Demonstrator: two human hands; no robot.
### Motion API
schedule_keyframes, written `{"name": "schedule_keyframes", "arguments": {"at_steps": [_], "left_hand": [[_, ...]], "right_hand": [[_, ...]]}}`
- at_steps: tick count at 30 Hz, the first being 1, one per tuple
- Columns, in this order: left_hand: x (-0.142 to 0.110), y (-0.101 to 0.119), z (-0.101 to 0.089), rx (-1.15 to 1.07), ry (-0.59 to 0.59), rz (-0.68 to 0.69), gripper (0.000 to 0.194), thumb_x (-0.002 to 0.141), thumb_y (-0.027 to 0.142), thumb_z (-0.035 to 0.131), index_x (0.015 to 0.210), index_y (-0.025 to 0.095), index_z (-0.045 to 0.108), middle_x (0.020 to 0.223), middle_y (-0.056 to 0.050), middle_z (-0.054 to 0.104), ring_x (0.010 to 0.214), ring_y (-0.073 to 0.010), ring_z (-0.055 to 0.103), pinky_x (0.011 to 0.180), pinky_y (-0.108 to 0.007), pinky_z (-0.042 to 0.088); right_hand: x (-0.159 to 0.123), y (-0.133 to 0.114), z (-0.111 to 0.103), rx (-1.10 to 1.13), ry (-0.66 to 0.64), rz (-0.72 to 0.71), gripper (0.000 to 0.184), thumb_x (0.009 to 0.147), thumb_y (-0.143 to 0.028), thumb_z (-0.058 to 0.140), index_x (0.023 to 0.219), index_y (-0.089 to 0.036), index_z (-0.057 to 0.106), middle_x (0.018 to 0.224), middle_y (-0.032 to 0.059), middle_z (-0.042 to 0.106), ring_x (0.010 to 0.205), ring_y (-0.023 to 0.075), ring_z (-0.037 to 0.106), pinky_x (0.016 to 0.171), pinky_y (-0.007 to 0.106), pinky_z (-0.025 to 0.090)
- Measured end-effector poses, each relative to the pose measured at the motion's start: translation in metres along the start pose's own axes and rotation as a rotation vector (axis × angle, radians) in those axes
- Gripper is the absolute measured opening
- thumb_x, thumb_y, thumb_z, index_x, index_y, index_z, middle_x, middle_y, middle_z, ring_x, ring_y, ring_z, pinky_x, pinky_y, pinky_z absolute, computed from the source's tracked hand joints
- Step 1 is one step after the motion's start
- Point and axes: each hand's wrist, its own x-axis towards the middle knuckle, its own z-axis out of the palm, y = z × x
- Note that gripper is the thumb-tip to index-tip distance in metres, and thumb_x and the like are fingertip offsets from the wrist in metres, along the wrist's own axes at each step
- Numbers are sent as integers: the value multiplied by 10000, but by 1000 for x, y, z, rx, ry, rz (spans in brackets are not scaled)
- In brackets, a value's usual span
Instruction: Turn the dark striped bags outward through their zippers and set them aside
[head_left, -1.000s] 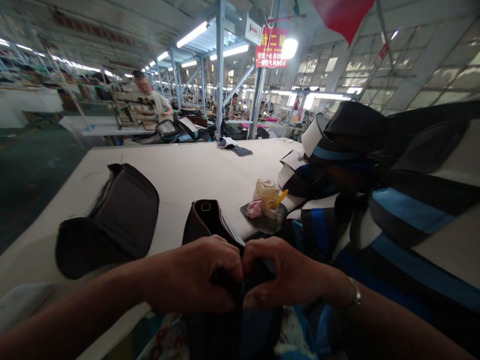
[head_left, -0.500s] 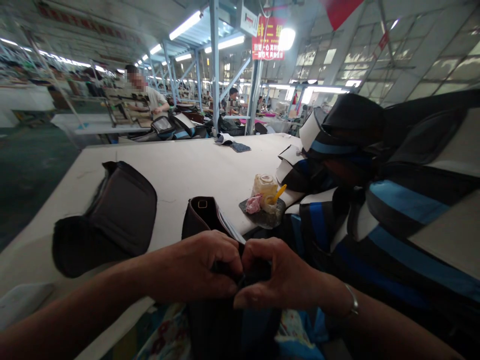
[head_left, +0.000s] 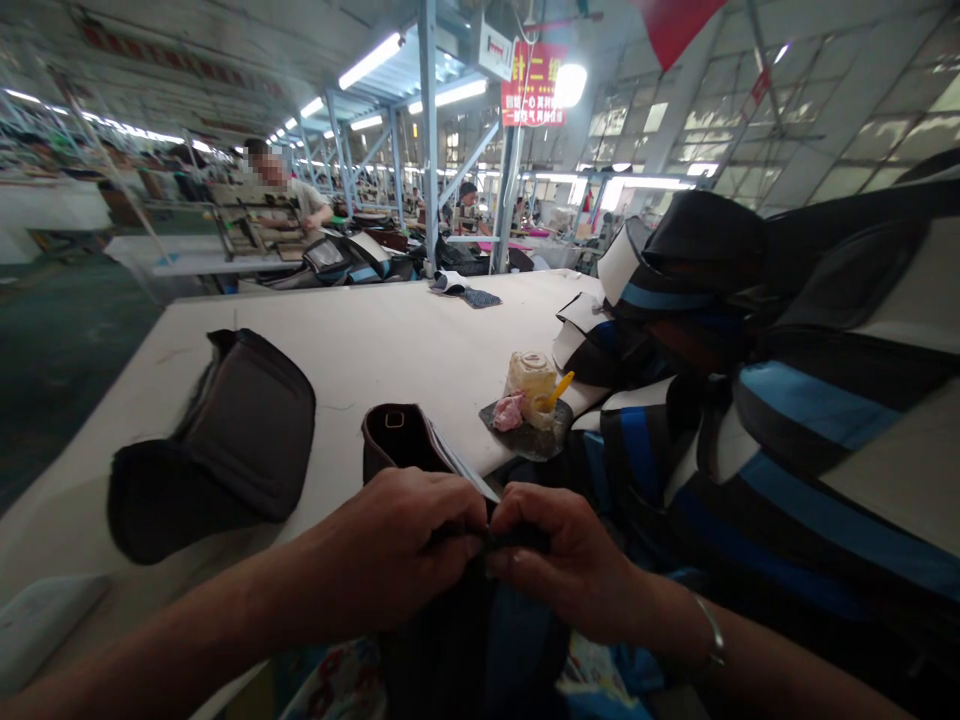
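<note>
A dark bag piece with a small metal-rimmed buckle hole near its top stands against the near table edge, in front of my body. My left hand pinches its dark edge between thumb and bent fingers. Right beside it, my right hand pinches the same edge, and the fingertips of both hands almost meet. The exact bit of edge between the fingers is hidden in shadow. Behind the hands, the bag's mouth gapes, with a pale lining strip along its right side.
On the white table a dark padded bag panel lies at left. A glue pot with a yellow-handled brush and pink lump stands on a dark scrap. Black-and-blue bag pieces are heaped at right. A co-worker sits at a machine beyond.
Both hands have drawn slightly closer at the fingertips, with the thumbs now tighter against the edge. The bag's top has shifted a little left and down.
</note>
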Motion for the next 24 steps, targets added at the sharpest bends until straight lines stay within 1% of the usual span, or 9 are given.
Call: {"name": "schedule_keyframes", "arguments": {"at_steps": [6,8,10,14,16,17,20,22,24], "left_hand": [[-5,-1,6,119,-7,67,184,1000,186,394,921,204,559,837,-4,610,678,-137,548,608,-279,301],[-5,0,6,90,-15,40,191,1028,222,372,918,205,527,843,-2,599,649,-132,509,594,-279,292],[-5,1,4,48,-36,19,172,1030,231,386,909,208,506,832,10,591,645,-127,487,592,-274,290],[-3,5,-6,-54,-102,-16,121,1004,241,477,896,211,523,800,40,583,685,-117,494,622,-254,311],[1,8,-11,-117,-145,-39,120,1002,271,503,922,206,564,829,40,597,727,-117,516,656,-243,333],[3,9,-13,-158,-171,-47,164,1020,301,482,948,201,590,853,33,607,759,-121,532,680,-240,348],[10,8,-12,-259,-254,-53,395,1066,424,382,967,168,666,897,-5,617,822,-143,561,718,-243,384],[13,5,-7,-270,-287,-39,440,1049,455,425,881,145,689,860,-11,591,768,-130,546,679,-234,387],[15,2,-2,-266,-310,-35,413,1015,444,511,799,135,680,818,-5,559,721,-115,524,642,-224,382]], "right_hand": [[-5,2,3,12,98,-29,64,787,-175,718,803,-157,659,738,-16,583,664,105,495,599,231,386],[-6,4,5,20,136,-71,51,799,-165,723,807,-163,672,750,-9,596,666,107,522,600,231,402],[-8,5,6,-34,168,-157,52,804,-130,710,828,-171,691,773,0,605,663,104,545,596,228,411],[-13,6,4,-360,222,-438,172,816,-50,611,912,-177,677,799,15,608,696,115,560,658,269,421],[-16,7,1,-558,184,-561,162,832,-58,560,911,-168,649,762,20,579,688,133,520,694,315,421],[-18,9,0,-644,144,-607,153,838,-70,546,911,-165,642,747,21,559,679,139,495,707,334,428],[-23,18,-2,-827,81,-645,144,869,-96,548,911,-194,645,738,14,539,672,145,466,825,381,480],[-27,24,-2,-885,100,-629,161,892,-93,556,884,-226,646,732,-3,546,668,137,475,944,398,481],[-31,25,-2,-933,93,-619,170,900,-87,554,872,-231,640,726,-14,554,648,128,476,1034,411,455]]}}
